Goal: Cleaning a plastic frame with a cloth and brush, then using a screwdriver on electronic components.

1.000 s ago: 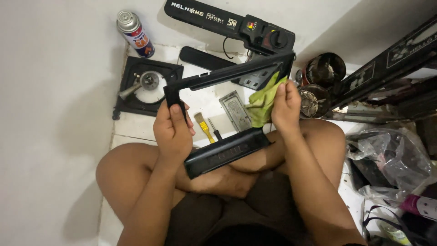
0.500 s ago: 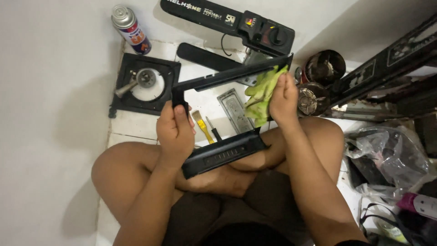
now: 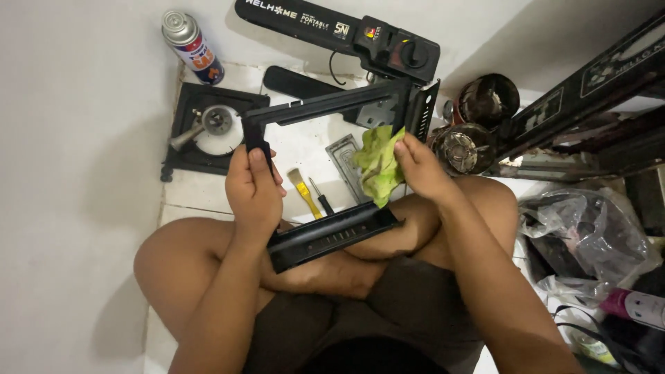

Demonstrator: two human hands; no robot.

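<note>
A black metal frame (image 3: 325,104) of a stove body rests tilted on my crossed legs, its lower bar (image 3: 332,234) lying across my knees. My left hand (image 3: 253,190) grips the frame's left side bar. My right hand (image 3: 419,166) holds a crumpled light green cloth (image 3: 377,165) and presses it against the frame's right side. I sit on a white tiled floor.
A black burner plate with a metal burner (image 3: 208,128) lies at the left, a spray can (image 3: 190,45) behind it. A yellow brush (image 3: 303,190) and a screwdriver (image 3: 320,197) lie on the tiles. A long black stove case (image 3: 339,31), round metal parts (image 3: 478,128) and plastic bags (image 3: 589,235) crowd the right.
My right hand with the green cloth has slid a little down along the frame's right side. The left hand keeps its grip on the left bar.
</note>
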